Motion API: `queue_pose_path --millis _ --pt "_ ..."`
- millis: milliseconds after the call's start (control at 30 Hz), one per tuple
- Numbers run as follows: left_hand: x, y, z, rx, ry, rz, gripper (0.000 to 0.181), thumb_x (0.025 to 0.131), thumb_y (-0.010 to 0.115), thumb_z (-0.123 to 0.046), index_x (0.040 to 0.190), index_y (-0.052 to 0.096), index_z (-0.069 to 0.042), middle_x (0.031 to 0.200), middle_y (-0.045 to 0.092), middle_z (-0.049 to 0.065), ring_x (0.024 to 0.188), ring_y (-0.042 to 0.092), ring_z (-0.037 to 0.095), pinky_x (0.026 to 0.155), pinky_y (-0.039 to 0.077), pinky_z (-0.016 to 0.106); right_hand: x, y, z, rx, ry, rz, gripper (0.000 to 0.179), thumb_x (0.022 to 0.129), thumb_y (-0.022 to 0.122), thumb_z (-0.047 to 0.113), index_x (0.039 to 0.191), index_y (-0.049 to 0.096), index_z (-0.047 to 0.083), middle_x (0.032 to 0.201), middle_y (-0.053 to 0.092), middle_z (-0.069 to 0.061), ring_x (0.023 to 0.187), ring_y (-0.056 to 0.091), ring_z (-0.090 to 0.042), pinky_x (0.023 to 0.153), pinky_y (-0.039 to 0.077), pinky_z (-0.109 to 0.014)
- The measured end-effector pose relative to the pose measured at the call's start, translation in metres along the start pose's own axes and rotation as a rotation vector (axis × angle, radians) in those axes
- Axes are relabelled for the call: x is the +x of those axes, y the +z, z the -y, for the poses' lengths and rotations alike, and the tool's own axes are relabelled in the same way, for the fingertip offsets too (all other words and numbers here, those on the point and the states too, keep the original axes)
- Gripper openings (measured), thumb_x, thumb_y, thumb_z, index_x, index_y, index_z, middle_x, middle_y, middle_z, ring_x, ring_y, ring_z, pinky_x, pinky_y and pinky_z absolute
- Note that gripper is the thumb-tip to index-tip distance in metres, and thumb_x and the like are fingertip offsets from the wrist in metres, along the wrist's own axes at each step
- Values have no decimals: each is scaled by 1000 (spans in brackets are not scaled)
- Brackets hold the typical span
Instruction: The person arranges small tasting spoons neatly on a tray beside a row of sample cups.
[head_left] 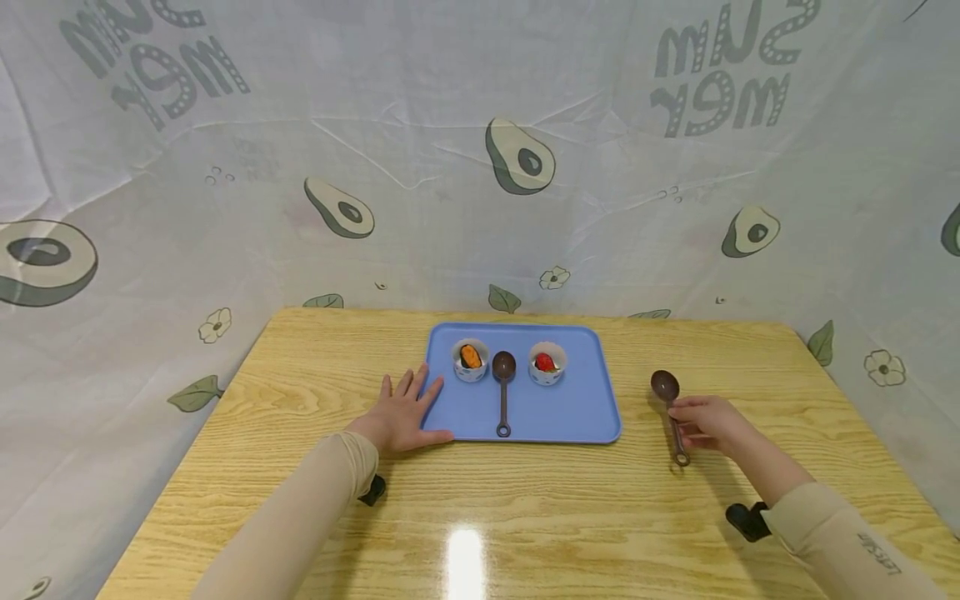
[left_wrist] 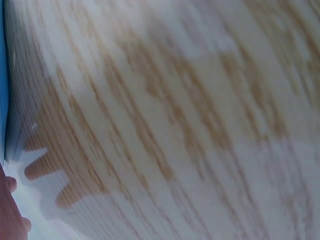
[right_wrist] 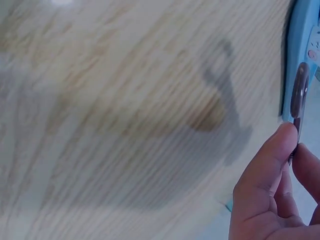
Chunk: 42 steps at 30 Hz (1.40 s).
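Observation:
A blue tray lies on the table with two paper cups on it. The left cup contains an orange-topped sushi piece, and the right cup a red-topped one. Between the cups lies a brown spoon, its ringed handle towards me. My left hand rests with spread fingers on the tray's left edge, thumb at the near corner. To the right of the tray, my right hand pinches a second brown spoon by its handle, bowl pointing away. In the right wrist view, thumb and fingers grip that handle.
The wooden table extends around the tray on all sides. A white cloth printed with avocados hangs behind it and at both sides. Black wrist devices sit beneath both sleeves.

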<state>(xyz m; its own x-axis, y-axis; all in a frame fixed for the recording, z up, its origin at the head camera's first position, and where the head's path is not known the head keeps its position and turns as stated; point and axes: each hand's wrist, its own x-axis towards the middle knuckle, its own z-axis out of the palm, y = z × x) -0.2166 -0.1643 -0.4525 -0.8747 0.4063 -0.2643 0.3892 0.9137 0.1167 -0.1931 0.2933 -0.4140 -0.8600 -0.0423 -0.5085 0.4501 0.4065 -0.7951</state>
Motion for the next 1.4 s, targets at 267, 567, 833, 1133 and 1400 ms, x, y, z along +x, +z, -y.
queue_pose_path --millis 267,567,833,1133,1400 --pt "0 -2 1 -2 2 3 93 84 44 -70 152 16 -12 157 3 21 143 11 43 108 7 67 -1 2 14 -21 -15 7 49 97 49 15 133 36 -15 76 58 9 66 58 -5 65 53 -24" --pt "0 -4 0 -3 -2 14 93 84 44 -70 152 15 -13 157 2 20 143 10 43 109 6 66 -2 7 27 -25 -29 9 45 96 50 15 130 40 -14 78 60 7 68 59 -6 66 54 -25" --pt "0 -4 0 -4 -1 9 93 84 44 -70 152 15 -12 157 3 21 143 11 43 108 7 67 -2 11 33 -30 -31 7 48 97 49 15 133 38 -14 80 59 7 69 58 -6 66 54 -25" --pt "-1 -3 -1 5 -4 14 93 84 44 -70 152 14 -13 157 2 20 143 10 42 109 7 66 1 20 41 -19 -49 24 48 96 50 14 133 38 -14 78 59 8 68 58 -4 68 54 -25" --pt "-1 -3 0 5 -3 0 94 84 44 -70 152 16 -12 157 4 20 142 12 44 109 7 66 7 31 48 10 -77 26 43 95 51 11 129 42 -14 75 59 9 65 58 -4 64 53 -24"
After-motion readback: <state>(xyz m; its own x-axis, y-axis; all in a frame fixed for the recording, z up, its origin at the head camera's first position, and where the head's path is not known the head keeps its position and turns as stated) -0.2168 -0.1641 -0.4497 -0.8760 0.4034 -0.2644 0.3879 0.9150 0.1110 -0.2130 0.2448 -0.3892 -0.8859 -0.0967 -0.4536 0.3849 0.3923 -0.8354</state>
